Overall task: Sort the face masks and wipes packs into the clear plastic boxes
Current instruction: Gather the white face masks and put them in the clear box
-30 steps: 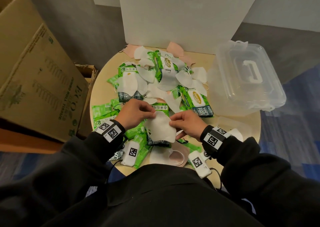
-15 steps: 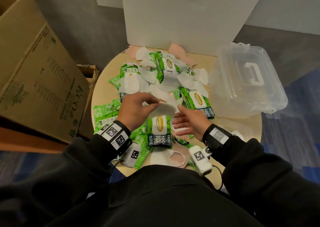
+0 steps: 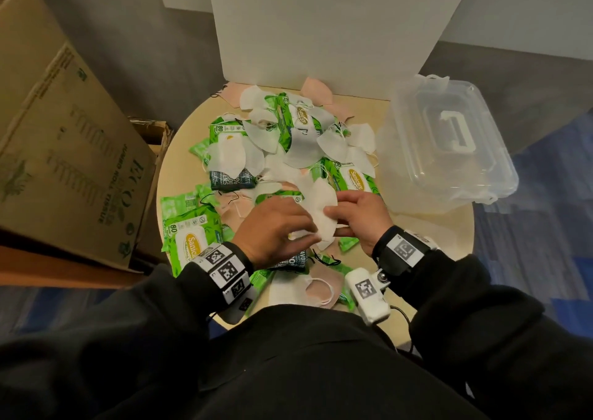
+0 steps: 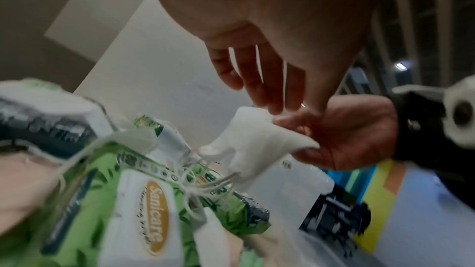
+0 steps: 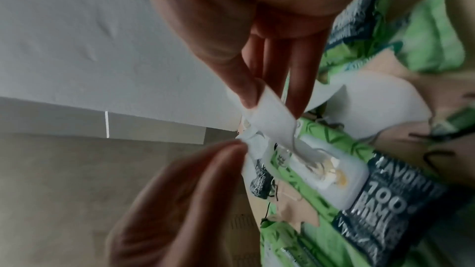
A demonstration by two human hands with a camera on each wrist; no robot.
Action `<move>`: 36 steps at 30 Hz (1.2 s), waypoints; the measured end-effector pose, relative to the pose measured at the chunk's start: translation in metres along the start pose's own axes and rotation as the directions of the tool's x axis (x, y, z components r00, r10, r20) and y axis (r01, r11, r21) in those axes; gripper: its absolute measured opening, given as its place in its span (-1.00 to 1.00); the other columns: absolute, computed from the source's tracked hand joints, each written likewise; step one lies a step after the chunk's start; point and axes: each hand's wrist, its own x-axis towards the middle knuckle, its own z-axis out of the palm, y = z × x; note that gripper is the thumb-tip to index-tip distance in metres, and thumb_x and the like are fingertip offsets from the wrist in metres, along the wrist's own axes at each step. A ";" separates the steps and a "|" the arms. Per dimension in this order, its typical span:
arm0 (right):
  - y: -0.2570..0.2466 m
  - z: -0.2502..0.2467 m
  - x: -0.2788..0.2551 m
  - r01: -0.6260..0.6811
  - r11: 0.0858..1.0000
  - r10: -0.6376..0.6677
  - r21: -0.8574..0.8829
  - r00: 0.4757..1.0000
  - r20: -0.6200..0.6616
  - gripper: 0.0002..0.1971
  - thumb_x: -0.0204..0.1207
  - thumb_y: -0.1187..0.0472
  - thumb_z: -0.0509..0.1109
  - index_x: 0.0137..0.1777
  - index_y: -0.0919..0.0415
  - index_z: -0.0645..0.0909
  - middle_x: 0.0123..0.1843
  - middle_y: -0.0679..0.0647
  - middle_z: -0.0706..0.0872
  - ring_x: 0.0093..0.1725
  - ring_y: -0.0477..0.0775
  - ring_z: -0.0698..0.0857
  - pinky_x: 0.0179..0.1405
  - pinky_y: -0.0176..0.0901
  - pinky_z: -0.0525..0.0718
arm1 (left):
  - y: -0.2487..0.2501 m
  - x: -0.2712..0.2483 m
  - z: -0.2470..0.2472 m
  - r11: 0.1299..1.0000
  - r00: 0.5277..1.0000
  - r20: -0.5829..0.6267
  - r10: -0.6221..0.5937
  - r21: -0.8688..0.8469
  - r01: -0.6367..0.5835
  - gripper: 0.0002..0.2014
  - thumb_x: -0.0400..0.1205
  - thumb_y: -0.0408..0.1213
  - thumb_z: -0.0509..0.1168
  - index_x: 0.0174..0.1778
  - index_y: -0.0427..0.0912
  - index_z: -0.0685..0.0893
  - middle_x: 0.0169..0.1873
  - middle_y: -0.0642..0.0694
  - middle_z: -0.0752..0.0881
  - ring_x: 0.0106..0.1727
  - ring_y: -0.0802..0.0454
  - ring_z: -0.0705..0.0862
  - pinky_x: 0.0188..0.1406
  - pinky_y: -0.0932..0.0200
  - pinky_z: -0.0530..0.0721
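Hands meet over the table: right hand and left hand both pinch one white mask, lifted above the pile. Lidded clear box sits to the right, cardboard box left, white board behind.

We see both forearms in dark sleeves reaching forward, wrists banded with tagged straps, the hands meeting close together. Our left hand lies palm down, its fingers hanging loosely bent toward the right hand. Our right hand has thumb and fingertips closed in a pinching grip on a white mask.
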 end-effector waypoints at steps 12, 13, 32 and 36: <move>0.013 -0.099 -0.013 0.067 0.989 -0.052 -0.131 0.992 0.111 -0.78 0.55 0.48 0.50 0.13 0.25 0.76 -0.15 0.10 0.88 -0.25 0.01 0.82 -0.40 -0.13 0.78 | 0.002 0.033 0.055 0.532 0.644 0.642 -0.415 -0.403 0.744 -0.55 0.50 0.06 0.60 0.20 -0.14 0.82 0.13 -0.11 0.86 0.22 -0.09 0.80 0.43 -0.20 0.66; 0.017 -0.109 -0.013 0.057 0.991 -0.047 -0.125 0.996 0.079 -0.78 0.56 0.49 0.48 0.14 0.27 0.76 -0.17 0.09 0.88 -0.28 -0.01 0.82 -0.45 -0.17 0.75 | 0.006 0.034 0.063 0.520 0.642 0.635 -0.429 -0.408 0.751 -0.60 0.50 0.05 0.59 0.07 -0.20 0.84 0.01 -0.18 0.87 0.08 -0.12 0.83 0.30 -0.19 0.72; 0.082 -0.244 -0.015 -0.080 0.997 0.079 -0.002 0.982 -0.171 -0.90 0.55 0.41 0.55 -0.02 0.22 0.78 -0.08 0.16 0.81 -0.14 0.06 0.78 -0.30 0.06 0.87 | 0.083 0.100 0.140 0.346 0.545 0.534 -0.647 -0.430 0.834 -0.87 0.60 -0.41 0.55 0.04 -0.27 0.80 -0.37 -0.18 0.80 -0.39 0.06 0.73 -0.35 0.16 0.69; 0.089 -0.265 -0.013 -0.074 0.997 0.073 -0.001 0.979 -0.191 -0.85 0.52 0.44 0.56 0.02 0.25 0.78 -0.13 0.19 0.79 -0.20 0.05 0.77 -0.32 0.00 0.85 | 0.091 0.111 0.153 0.285 0.557 0.520 -0.647 -0.513 0.810 -0.79 0.61 -0.40 0.53 0.11 -0.10 0.73 -0.28 -0.19 0.76 -0.27 0.02 0.75 -0.29 0.09 0.72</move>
